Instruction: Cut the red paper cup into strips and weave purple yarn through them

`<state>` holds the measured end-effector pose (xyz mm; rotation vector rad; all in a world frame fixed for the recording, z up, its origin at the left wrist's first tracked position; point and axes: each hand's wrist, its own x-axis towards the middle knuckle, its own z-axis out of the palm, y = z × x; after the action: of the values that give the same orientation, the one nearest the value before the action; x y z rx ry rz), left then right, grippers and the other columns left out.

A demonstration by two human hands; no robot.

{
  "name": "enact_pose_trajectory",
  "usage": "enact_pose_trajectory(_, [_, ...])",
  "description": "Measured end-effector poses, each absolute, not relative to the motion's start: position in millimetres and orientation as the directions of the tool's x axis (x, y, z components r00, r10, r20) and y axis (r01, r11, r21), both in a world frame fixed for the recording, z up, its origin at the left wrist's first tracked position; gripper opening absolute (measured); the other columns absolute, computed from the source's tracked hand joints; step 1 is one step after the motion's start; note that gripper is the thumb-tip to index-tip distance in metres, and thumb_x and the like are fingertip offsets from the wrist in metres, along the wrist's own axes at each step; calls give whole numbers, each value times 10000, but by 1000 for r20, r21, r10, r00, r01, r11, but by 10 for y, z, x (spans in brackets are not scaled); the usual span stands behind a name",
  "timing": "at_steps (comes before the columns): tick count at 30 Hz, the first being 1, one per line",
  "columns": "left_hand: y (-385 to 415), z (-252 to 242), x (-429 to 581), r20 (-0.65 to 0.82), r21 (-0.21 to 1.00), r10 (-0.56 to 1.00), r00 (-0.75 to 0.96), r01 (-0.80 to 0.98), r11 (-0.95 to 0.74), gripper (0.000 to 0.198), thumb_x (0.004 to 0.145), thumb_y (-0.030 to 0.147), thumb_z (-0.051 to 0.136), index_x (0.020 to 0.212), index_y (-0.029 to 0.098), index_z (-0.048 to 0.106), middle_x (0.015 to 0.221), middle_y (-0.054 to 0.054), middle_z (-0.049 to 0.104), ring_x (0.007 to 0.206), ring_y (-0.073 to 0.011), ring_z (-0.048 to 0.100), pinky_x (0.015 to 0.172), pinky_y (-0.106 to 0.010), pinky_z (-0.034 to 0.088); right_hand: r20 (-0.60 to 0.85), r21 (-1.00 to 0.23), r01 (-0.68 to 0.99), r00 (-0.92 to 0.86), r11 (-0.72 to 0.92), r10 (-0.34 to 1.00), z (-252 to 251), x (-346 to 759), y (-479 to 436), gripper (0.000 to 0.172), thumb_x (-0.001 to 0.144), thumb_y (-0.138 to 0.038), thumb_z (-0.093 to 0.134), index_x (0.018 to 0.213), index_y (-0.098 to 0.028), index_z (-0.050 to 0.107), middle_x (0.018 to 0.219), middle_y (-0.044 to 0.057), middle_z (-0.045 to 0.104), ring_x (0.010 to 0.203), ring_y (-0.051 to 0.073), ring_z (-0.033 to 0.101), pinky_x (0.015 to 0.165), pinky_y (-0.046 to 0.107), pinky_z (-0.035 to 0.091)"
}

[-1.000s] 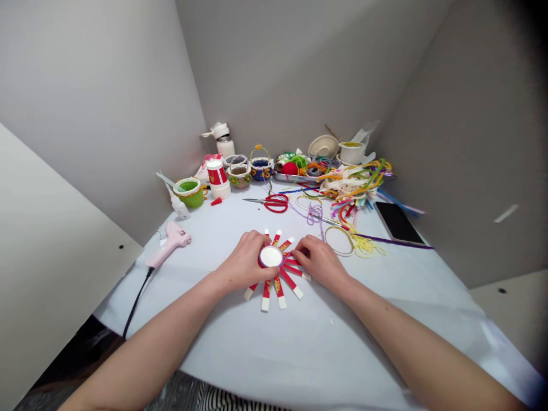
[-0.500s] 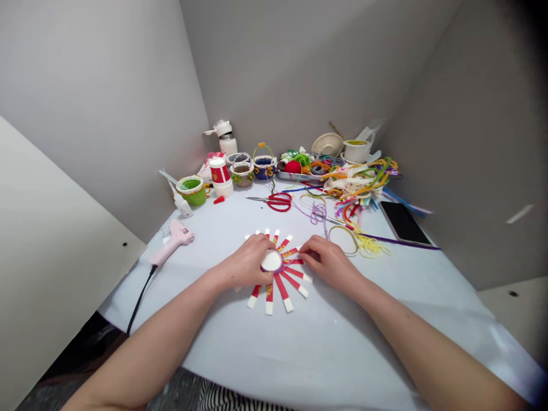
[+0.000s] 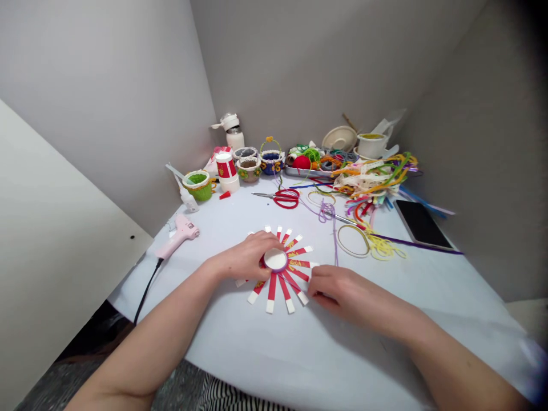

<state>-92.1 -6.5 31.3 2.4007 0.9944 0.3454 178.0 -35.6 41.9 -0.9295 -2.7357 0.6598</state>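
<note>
A paper cup (image 3: 285,295), cut into red-and-white strips, lies splayed like a sun on the table, its round white base (image 3: 275,259) in the middle. Purple yarn (image 3: 279,270) rings that base. My left hand (image 3: 250,255) grips the cup, thumb and fingers curved around the base from the left. At the right-hand strips, my right hand (image 3: 336,290) is closed in a pinch. A thin purple strand seems to run from the base to its fingertips, which are partly hidden. More purple yarn (image 3: 335,240) trails from behind this hand toward a loose tangle.
Red-handled scissors (image 3: 286,198) lie beyond the cup. A pink glue gun (image 3: 180,235) with a cord is at left. Small decorated baskets (image 3: 272,162), a tray of yarn (image 3: 306,170) and bundled cords (image 3: 370,182) line the back. A phone (image 3: 423,224) and gold ring (image 3: 353,240) sit at right.
My right hand has moved right and toward me, along the strips' ends, still pinched. My left hand stays on the cup. The whole view has shifted slightly.
</note>
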Motion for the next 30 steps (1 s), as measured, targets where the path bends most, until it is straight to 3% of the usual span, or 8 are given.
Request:
enact_pose_trajectory(3, [-58, 312, -922, 31, 550, 715, 699, 585, -596, 524, 704, 160, 624, 1222, 229, 588, 1233, -76, 612, 1183, -302, 514, 1041, -450, 414, -70, -455, 492, -851, 742, 521, 447, 1774, -450, 222, 881, -49, 507, 763, -188, 634, 820, 22, 621, 723, 150, 576, 633, 249, 389])
enact_pose_trajectory(9, [-42, 275, -931, 59, 554, 707, 704, 566, -610, 529, 707, 157, 633, 1229, 228, 584, 1178, -70, 624, 1147, -283, 533, 1032, -429, 410, -153, -388, 521, -850, 760, 504, 426, 1792, -524, 242, 876, -31, 492, 708, -177, 587, 791, 26, 608, 706, 152, 568, 599, 262, 329])
enact_pose_trajectory(15, [-48, 297, -925, 37, 547, 711, 702, 581, -603, 528, 696, 156, 630, 1218, 231, 594, 1177, -66, 626, 1148, -289, 530, 1023, -433, 418, -155, -287, 603, -796, 745, 585, 352, 1837, -472, 214, 870, -51, 526, 717, -178, 605, 784, 33, 608, 677, 158, 558, 581, 277, 288])
enact_pose_trajectory(30, [-51, 294, -934, 49, 570, 713, 699, 567, -595, 497, 729, 177, 641, 1221, 232, 597, 1193, -74, 611, 1144, -284, 537, 1025, -422, 425, -164, -338, 506, -862, 794, 479, 475, 1734, -652, 175, 892, -68, 517, 782, -183, 589, 842, 29, 626, 744, 163, 578, 626, 275, 359])
